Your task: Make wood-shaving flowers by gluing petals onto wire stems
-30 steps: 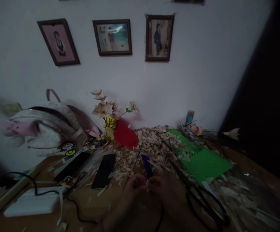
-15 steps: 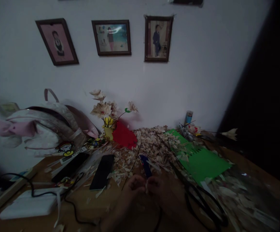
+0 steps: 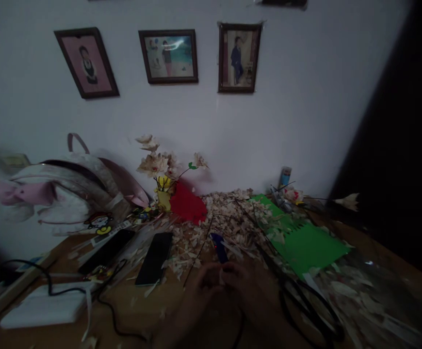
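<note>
Both my hands meet low in the middle of the dim view, over a wooden table [image 3: 141, 310]. My left hand [image 3: 205, 278] and my right hand [image 3: 243, 281] have their fingertips pinched together on a small thing I cannot make out. A dark blue tool [image 3: 218, 246] with a small red light pokes up just beyond my fingers. A thin dark stem [image 3: 198, 257] runs from my left hand up into a heap of pale dried husk scraps [image 3: 229, 218].
Black scissors [image 3: 305, 300] lie right of my hands, beside a green paper sheet [image 3: 305, 242]. Two dark phones [image 3: 154, 259] and a white box [image 3: 43, 305] with a black cable lie on the left. A yellow vase of husk flowers [image 3: 163, 194], red paper [image 3: 187, 203] and a bag [image 3: 65, 194] stand by the wall.
My fingers have closed in tighter; the small pale bit seen between them earlier no longer shows. The view has barely shifted.
</note>
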`<state>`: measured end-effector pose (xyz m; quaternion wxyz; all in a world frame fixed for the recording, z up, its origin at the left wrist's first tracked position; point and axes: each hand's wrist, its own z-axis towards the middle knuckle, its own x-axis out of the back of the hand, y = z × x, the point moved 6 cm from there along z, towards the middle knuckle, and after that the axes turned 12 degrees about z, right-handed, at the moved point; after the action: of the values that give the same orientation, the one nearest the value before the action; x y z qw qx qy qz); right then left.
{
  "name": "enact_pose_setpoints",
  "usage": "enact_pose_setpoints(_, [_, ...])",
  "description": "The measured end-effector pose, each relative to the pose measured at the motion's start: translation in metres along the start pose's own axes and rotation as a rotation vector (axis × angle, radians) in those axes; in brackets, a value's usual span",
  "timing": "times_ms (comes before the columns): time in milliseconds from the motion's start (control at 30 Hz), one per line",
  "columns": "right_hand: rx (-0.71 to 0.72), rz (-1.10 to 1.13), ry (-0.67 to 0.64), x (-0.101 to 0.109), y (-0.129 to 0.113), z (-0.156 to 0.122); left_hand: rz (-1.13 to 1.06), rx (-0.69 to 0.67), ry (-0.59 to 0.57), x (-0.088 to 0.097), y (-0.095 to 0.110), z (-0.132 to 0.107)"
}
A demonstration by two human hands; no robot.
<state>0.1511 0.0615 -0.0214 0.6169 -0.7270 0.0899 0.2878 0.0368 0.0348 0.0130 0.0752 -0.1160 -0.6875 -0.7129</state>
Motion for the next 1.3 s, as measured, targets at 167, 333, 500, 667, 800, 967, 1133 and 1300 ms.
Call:
enact_pose_setpoints(167, [-0.017,0.038,0.045,0.006,0.003,0.003,0.01,0.008,-0.001,0.001,-0.005,0.002])
enact_pose_setpoints(333, [0.015,-0.183,0.037,0.009,-0.004,0.004,-0.01,0.002,0.007,0.003,-0.004,0.004])
enact_pose_setpoints(500, [0.046,-0.33,0.022,0.009,-0.01,0.002,0.061,-0.029,-0.002,0.005,-0.002,0.004])
enact_pose_setpoints(667, [0.046,-0.35,-0.032,0.006,-0.01,0.001,0.065,-0.043,0.029,0.007,-0.002,0.004])
enact_pose_setpoints(800, [0.019,-0.257,-0.125,-0.001,-0.008,0.001,0.061,-0.042,0.048,0.007,-0.001,0.005])
enact_pose_setpoints(967, [0.009,-0.273,-0.207,-0.005,-0.01,0.0,0.041,-0.011,0.056,0.006,-0.001,0.005])
enact_pose_setpoints(1133, [-0.006,-0.36,-0.072,0.008,-0.003,0.0,-0.041,0.04,0.015,0.004,-0.007,0.005])
enact_pose_setpoints(1300, [0.041,-0.405,-0.049,0.01,-0.004,0.001,-0.185,0.041,-0.036,-0.001,-0.011,0.007])
